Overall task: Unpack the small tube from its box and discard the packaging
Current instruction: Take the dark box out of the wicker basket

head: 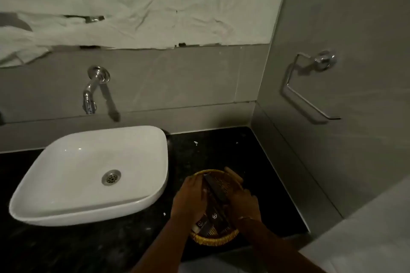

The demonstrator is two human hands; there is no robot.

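A round woven basket point(216, 240) sits on the black counter to the right of the sink. It holds several small dark boxes point(214, 217) with pale logos. Both of my hands are inside it. My left hand point(189, 199) lies over the boxes on the basket's left side, fingers curled down. My right hand point(244, 203) is on the right side and grips a long dark box point(216, 187) that slants up across the basket. No tube shows; the light is dim and details of the boxes are hard to read.
A white rectangular basin point(93, 175) stands on the black counter point(88, 246) to the left, under a chrome wall spout point(91, 95). A chrome towel ring point(310, 86) hangs on the right wall. A crumpled white sheet point(144, 6) covers the wall above.
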